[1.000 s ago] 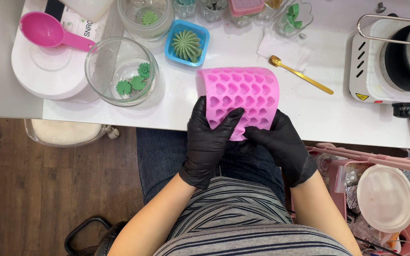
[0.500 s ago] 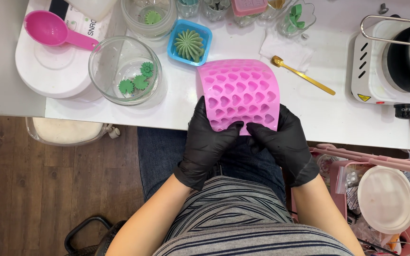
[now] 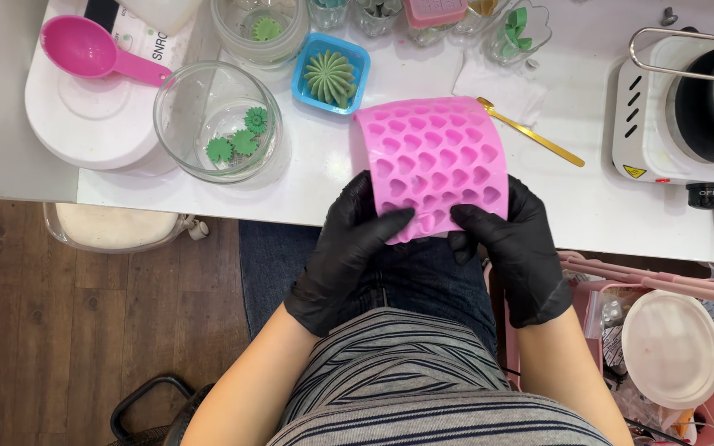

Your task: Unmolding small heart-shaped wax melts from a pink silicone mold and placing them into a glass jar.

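A pink silicone mould point(image 3: 434, 161) with many small heart-shaped bumps is held over the near edge of the white table point(image 3: 324, 177), bent into a curve. My left hand point(image 3: 345, 248), in a black glove, grips its lower left edge with the thumb pressed onto the bumps. My right hand point(image 3: 518, 248), also gloved in black, grips the lower right edge the same way. A glass bowl point(image 3: 217, 122) to the left holds three small green flower-shaped pieces point(image 3: 240, 140). A blue square mould point(image 3: 330, 76) with a green succulent shape stands just behind the pink mould.
A pink scoop point(image 3: 97, 51) lies on a white round appliance point(image 3: 85, 116) at the far left. A gold spoon point(image 3: 532, 132) rests on a tissue; a white hotplate point(image 3: 671, 116) with a pot stands at right. Small glass jars line the back. A pink cart point(image 3: 671, 347) stands at lower right.
Both hands have shifted slightly on the pink mould, the thumbs pressing nearer its lower edge. The mould stays bent over the table edge.
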